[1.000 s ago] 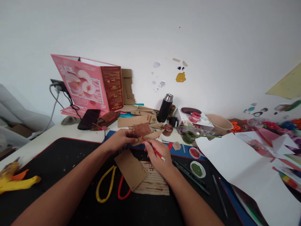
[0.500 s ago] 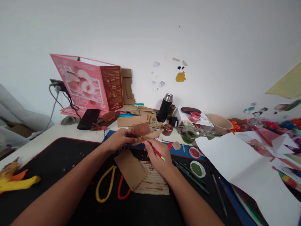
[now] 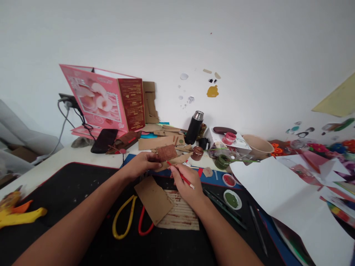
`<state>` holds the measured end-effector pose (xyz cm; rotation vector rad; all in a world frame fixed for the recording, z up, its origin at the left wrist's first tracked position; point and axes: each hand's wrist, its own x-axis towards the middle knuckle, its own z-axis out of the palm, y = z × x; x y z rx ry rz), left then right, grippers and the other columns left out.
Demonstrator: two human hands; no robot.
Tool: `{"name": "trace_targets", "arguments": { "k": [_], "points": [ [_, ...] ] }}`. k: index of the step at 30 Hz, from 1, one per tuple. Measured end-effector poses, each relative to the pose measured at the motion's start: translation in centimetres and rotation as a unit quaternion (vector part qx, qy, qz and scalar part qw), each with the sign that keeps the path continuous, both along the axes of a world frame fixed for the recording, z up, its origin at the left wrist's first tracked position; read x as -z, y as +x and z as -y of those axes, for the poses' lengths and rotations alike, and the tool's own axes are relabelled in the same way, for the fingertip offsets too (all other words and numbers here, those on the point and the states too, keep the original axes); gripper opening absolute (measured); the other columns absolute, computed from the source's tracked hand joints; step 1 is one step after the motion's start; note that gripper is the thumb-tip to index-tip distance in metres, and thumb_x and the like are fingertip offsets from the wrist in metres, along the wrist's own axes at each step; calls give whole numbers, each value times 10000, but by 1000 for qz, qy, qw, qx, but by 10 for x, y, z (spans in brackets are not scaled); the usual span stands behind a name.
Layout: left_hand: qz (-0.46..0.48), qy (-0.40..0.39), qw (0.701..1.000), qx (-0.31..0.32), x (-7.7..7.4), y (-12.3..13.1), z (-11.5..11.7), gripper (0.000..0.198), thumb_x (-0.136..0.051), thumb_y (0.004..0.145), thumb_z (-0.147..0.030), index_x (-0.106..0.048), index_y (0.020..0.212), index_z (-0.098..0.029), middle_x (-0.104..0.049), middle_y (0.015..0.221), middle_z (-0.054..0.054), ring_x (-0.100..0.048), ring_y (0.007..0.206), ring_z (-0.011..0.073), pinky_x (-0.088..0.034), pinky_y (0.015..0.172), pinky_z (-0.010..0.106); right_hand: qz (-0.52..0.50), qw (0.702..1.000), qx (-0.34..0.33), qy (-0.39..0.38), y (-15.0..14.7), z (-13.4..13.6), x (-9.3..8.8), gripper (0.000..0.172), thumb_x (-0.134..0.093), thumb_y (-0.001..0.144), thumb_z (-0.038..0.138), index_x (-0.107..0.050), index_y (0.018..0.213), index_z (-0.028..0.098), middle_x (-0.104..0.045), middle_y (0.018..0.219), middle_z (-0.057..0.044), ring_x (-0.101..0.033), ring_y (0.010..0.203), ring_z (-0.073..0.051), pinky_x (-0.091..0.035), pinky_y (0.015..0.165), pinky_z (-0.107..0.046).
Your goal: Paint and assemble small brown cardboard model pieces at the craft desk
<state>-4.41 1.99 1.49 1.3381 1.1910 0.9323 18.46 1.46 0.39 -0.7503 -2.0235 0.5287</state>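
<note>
My left hand [image 3: 145, 162] is closed on the left edge of a small brown-painted cardboard piece [image 3: 167, 152], held up over the back of the mat. Pinched in my right hand [image 3: 187, 181] is a slim red pencil [image 3: 185, 179] with a pale end; its front tip points at the lower edge of the painted piece. Whether the tip touches it, I cannot tell. Below my hands, a plain cardboard piece [image 3: 154, 201] overlaps a corrugated sheet [image 3: 180, 214] with brown smears. Scissors with one yellow handle [image 3: 123, 218] and one red handle [image 3: 144, 225] lie partly beneath it.
Paint lids, one green [image 3: 232, 200] and one red [image 3: 229, 180], sit right of my hands near dark pens [image 3: 224, 207]. Behind stand a brown paint jar [image 3: 197, 153], a black flask [image 3: 194, 127] and cardboard scraps [image 3: 155, 143]. White paper [image 3: 277, 188] covers the right; a yellow tool [image 3: 22, 216] lies left.
Hardly anything differs. Both hands keep their hold and place, and the view has shifted very slightly.
</note>
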Motion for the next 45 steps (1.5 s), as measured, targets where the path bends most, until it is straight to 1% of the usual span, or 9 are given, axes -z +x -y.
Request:
{"name": "trace_targets", "arguments": {
  "k": [5,11,20,23,29,33,38,41,45],
  "points": [
    [14,-2,1000,-2,1,0,-1,276,-852,639,-366,-803,814,-159,-739,771,20,-597,718,187,-461,751,322,-8,1000,5,-7,0,0,1,278,-532,1088,305,-721,904,218,-669,635,3,-647,582,-168,-487,649,-287],
    [30,-5,999,10,1,1,-1,331,-882,625,-382,-825,869,-166,-784,850,41,-647,786,219,-499,806,344,-10,1000,5,-10,0,0,2,279,-527,1089,310,-732,926,212,-674,635,1,-652,572,-168,-498,651,-288],
    [7,2,1000,4,6,-3,-2,304,-852,661,-403,-795,839,-163,-756,822,37,-627,756,207,-483,773,342,-12,1000,17,-18,1,-1,2,284,-523,1088,329,-745,954,214,-705,668,-5,-680,587,-167,-513,627,-278],
    [-1,-1,1000,-1,5,-2,-2,304,-851,649,-422,-778,796,-165,-739,786,33,-614,731,204,-476,742,336,-11,1000,16,-14,1,-1,2,287,-524,1089,330,-740,939,214,-691,638,0,-668,571,-166,-509,621,-280],
    [-4,2,1000,-5,0,0,0,316,-849,647,-439,-785,803,-172,-738,777,37,-614,725,216,-484,728,344,-20,1000,19,-12,2,-1,2,289,-527,1089,324,-731,915,217,-692,637,-4,-674,581,-173,-509,628,-288],
    [12,6,1000,-1,-2,1,0,269,-854,641,-370,-801,820,-176,-761,808,29,-625,750,208,-495,778,343,-23,1000,5,-4,2,-1,3,272,-527,1090,324,-742,957,224,-693,646,-2,-671,586,-173,-520,640,-290],
    [10,-4,1000,5,1,0,-1,355,-861,642,-391,-825,908,-159,-797,884,50,-661,798,230,-507,809,358,-12,1000,-8,13,1,0,3,262,-534,1088,312,-728,940,218,-699,672,-12,-665,595,-172,-521,666,-297],
    [-1,-1,1000,9,1,0,-1,356,-859,642,-399,-824,906,-162,-803,900,54,-671,820,239,-513,821,361,-12,1000,-10,2,1,0,3,266,-528,1093,325,-728,953,219,-710,689,-14,-665,594,-170,-523,660,-296],
    [-10,3,1000,11,0,0,0,300,-836,652,-383,-818,869,-176,-796,881,43,-662,815,234,-507,820,357,-3,1000,-14,1,0,0,3,276,-523,1093,327,-730,945,220,-727,715,-22,-679,616,-173,-530,670,-296]
  ]
}}
